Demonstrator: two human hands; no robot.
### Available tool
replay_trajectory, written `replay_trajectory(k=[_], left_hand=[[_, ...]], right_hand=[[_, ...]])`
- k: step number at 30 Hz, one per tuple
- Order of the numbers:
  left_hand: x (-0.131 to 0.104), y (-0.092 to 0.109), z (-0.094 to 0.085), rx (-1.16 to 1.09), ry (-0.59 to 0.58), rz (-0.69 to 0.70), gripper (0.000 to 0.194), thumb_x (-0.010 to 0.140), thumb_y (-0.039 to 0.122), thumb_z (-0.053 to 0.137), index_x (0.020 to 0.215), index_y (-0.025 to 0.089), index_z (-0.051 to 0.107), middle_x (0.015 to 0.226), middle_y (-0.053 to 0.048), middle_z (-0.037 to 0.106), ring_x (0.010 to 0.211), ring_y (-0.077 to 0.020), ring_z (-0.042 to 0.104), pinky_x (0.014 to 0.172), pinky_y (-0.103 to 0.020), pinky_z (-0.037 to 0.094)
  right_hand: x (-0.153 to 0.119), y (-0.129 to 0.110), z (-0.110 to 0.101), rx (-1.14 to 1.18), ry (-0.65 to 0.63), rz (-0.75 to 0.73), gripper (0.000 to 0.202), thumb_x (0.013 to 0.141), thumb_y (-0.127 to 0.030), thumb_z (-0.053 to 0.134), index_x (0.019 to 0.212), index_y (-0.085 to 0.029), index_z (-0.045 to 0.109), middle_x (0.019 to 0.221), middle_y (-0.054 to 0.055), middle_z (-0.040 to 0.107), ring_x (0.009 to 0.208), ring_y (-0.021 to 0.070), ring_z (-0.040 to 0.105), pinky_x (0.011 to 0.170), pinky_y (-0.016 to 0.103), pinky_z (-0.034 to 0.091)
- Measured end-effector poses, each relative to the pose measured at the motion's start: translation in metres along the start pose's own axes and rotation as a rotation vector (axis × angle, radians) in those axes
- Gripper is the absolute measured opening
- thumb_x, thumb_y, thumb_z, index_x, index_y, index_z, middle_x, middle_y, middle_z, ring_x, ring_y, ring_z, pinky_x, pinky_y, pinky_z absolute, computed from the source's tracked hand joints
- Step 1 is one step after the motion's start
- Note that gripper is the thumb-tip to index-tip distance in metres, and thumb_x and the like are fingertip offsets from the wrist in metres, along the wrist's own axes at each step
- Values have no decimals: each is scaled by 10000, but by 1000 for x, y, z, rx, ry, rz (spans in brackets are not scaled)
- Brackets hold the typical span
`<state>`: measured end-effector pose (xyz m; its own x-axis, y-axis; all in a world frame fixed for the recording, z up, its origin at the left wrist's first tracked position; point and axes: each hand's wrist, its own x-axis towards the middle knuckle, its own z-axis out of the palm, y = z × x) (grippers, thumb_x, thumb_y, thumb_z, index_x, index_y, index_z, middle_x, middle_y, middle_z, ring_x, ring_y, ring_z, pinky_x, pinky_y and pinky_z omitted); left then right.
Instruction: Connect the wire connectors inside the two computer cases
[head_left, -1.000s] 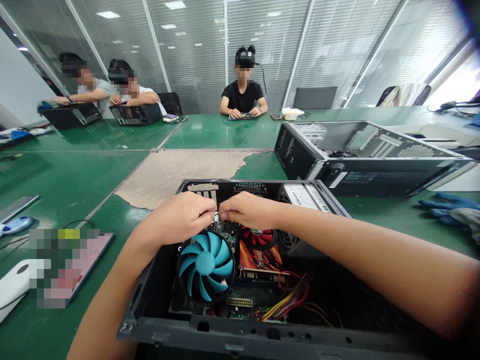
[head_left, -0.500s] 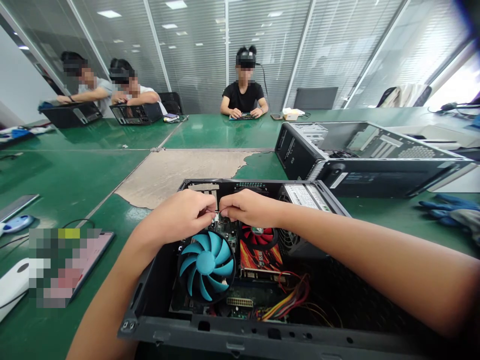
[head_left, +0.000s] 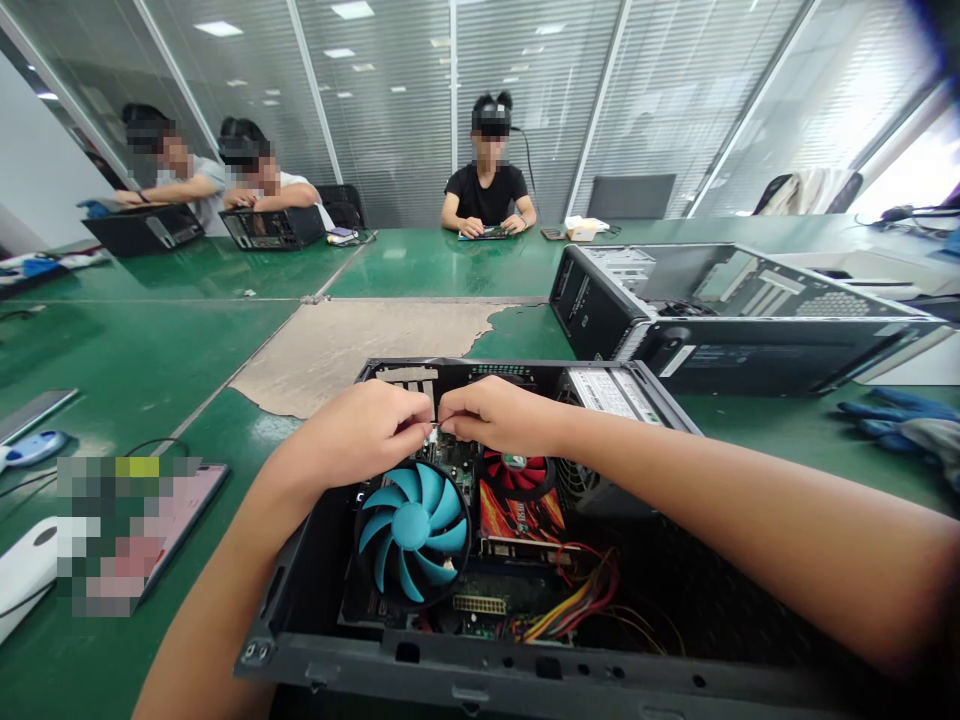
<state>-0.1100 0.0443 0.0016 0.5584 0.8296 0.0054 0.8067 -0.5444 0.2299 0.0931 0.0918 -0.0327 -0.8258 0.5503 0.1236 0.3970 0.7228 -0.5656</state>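
Observation:
An open black computer case point(head_left: 480, 668) lies on its side in front of me on the green table. Inside are a blue cooler fan point(head_left: 412, 527), a red graphics card point(head_left: 519, 502), and a bundle of red and yellow wires point(head_left: 577, 595). My left hand point(head_left: 360, 432) and my right hand point(head_left: 491, 414) meet above the fan, near the case's far wall. Both pinch a small metal part point(head_left: 433, 431) between their fingertips. What the part is I cannot make out.
A second open black case point(head_left: 720, 318) lies at the right rear, blue gloves point(head_left: 900, 415) beside it. At left lie a phone point(head_left: 187, 500), a white mouse point(head_left: 26, 565) and cables. A worn patch point(head_left: 360, 345) shows in the mat. Three people sit at the far side.
Almost nothing differs: my hands stay pinched together above the fan, shifted only very slightly.

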Motion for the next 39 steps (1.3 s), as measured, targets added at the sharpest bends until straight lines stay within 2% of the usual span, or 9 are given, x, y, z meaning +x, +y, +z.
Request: replay_trajectory(k=[7, 12, 19, 23, 28, 32, 35, 39], left_hand=[[0, -1, 1, -10, -9, 5, 198, 864, 252, 494, 679, 185, 516, 626, 28, 554, 575, -101, 423, 570, -278, 260], [0, -2, 0, 25, -13, 13, 280, 921, 291, 452, 663, 186, 483, 628, 18, 534, 572, -112, 404, 559, -285, 239], [-1, -1, 1, 31, -27, 21, 327, 950, 320, 418, 674, 187, 532, 653, 2, 560, 578, -119, 419, 567, -294, 245], [0, -2, 1, 10, -7, 43, 275, 913, 299, 472, 677, 184, 552, 623, 12, 560, 561, -110, 429, 556, -281, 262], [0, -3, 2, -62, -2, 45, 132, 848, 289, 570, 781, 180, 604, 707, 8, 631, 626, -116, 511, 571, -258, 302], [2, -2, 1, -93, -9, 81, 114, 805, 281, 635, 774, 179, 594, 719, 16, 629, 634, -111, 507, 584, -249, 322], [2, -2, 0, -99, 18, 92, 79, 805, 239, 620, 757, 178, 603, 702, 22, 628, 641, -108, 510, 597, -244, 329], [1, -4, 1, -75, 39, 107, 126, 846, 251, 571, 752, 178, 614, 730, 6, 651, 676, -119, 537, 619, -256, 335]], right_hand=[[-1, -2, 0, 36, -14, -7, 137, 894, -128, 506, 784, -176, 573, 681, -19, 586, 627, 108, 481, 628, 257, 354], [0, -2, -1, 25, -8, -3, 150, 889, -137, 504, 759, -177, 567, 664, -23, 577, 610, 105, 447, 622, 259, 336], [0, -4, -2, 21, -10, -2, 163, 891, -143, 507, 741, -179, 562, 647, -28, 559, 602, 103, 444, 621, 266, 332], [-1, -2, -1, 55, -46, 13, 182, 888, -129, 486, 732, -183, 563, 671, -20, 590, 624, 107, 504, 632, 264, 369], [-1, -1, -1, 83, -57, 25, 176, 883, -108, 468, 773, -172, 589, 678, -9, 609, 640, 116, 555, 638, 264, 411], [-1, -3, -2, 100, -80, 37, 172, 873, -79, 472, 827, -166, 613, 698, -10, 617, 648, 114, 563, 656, 263, 429], [-1, -3, -1, 107, -91, 47, 180, 878, -74, 469, 859, -163, 624, 700, -10, 621, 654, 112, 572, 661, 260, 436], [-1, -3, 0, 103, -104, 46, 168, 896, -97, 472, 860, -165, 622, 700, -10, 624, 665, 112, 586, 671, 259, 442]])
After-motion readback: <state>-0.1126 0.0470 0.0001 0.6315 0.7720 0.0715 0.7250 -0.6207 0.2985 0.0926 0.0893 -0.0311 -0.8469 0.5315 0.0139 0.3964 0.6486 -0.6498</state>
